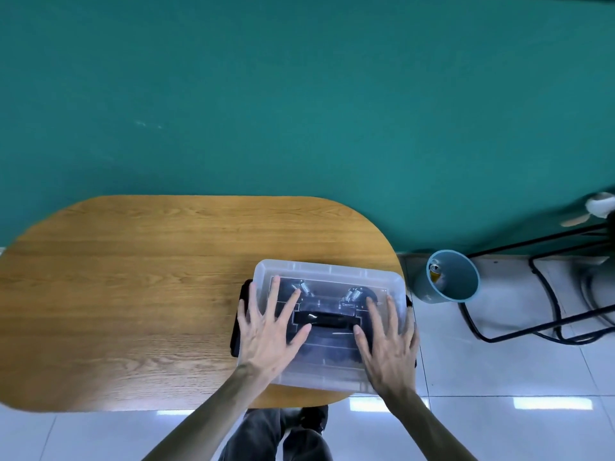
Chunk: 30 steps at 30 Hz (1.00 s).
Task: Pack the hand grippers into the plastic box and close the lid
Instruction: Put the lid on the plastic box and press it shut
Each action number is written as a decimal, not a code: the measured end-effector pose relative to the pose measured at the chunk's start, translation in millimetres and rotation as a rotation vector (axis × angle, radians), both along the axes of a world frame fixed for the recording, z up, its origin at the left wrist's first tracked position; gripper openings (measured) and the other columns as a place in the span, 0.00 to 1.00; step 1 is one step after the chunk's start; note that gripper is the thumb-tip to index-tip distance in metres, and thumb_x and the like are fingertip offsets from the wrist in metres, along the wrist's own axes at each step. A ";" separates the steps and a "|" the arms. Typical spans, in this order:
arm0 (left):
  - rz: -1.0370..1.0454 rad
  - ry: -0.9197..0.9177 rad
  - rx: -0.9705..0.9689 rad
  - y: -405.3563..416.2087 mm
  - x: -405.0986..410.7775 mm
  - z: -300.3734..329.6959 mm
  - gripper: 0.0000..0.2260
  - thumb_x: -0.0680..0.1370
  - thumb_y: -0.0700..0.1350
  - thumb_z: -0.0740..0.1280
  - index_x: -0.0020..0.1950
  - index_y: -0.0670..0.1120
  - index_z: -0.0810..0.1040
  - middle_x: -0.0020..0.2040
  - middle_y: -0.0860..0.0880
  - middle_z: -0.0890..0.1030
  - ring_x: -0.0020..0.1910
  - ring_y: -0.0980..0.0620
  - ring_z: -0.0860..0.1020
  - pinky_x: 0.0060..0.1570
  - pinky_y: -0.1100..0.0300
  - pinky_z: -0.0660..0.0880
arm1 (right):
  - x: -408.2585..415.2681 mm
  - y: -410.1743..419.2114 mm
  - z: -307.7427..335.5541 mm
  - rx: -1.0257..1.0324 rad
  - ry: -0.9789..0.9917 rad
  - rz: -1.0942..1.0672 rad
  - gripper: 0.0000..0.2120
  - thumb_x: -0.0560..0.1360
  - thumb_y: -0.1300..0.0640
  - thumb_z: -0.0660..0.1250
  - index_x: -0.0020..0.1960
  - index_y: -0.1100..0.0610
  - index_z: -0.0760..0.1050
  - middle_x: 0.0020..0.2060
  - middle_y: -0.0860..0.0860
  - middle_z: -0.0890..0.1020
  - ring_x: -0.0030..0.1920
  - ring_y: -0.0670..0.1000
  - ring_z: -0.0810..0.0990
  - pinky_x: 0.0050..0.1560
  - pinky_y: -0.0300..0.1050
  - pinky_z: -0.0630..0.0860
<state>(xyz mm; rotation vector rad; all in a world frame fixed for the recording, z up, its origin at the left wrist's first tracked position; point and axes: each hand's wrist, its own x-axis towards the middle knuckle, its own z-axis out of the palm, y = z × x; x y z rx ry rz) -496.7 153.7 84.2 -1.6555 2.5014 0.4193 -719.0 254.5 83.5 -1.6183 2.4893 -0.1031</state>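
A clear plastic box (327, 271) stands at the right end of the wooden table (139, 294), with its translucent lid on top. Through the lid I see hand grippers (352, 294) with black handles and metal springs, and a black carry handle (324, 319) at the lid's middle. My left hand (269, 331) lies flat on the lid's left part, fingers spread. On the lid's right part rests my right hand (386, 341), flat and spread too. A black side latch (240, 314) shows at the box's left side; the right latch is mostly hidden.
The box sits close to the table's right and near edges. A teal bin (456, 277) with a can inside stands on the tiled floor to the right, beside a black metal frame (532, 294). My legs (283, 434) are under the near edge. A teal wall lies behind.
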 end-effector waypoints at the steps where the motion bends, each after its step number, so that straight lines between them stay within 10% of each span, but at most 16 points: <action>1: -0.021 0.005 -0.033 -5.7 -0.2 -0.1 0.33 0.81 0.71 0.47 0.83 0.59 0.49 0.84 0.48 0.38 0.81 0.36 0.39 0.76 0.32 0.52 | -7.9 -5.2 0.1 -0.031 0.005 0.007 0.31 0.81 0.38 0.51 0.79 0.51 0.60 0.80 0.58 0.58 0.77 0.66 0.57 0.70 0.67 0.65; 30: -0.099 0.018 -0.007 -34.5 -4.4 -1.0 0.35 0.83 0.65 0.46 0.84 0.48 0.45 0.84 0.40 0.41 0.82 0.40 0.42 0.76 0.32 0.52 | -36.6 -27.2 -7.1 0.007 -0.009 0.198 0.32 0.83 0.42 0.51 0.81 0.58 0.52 0.80 0.63 0.49 0.80 0.62 0.48 0.75 0.62 0.59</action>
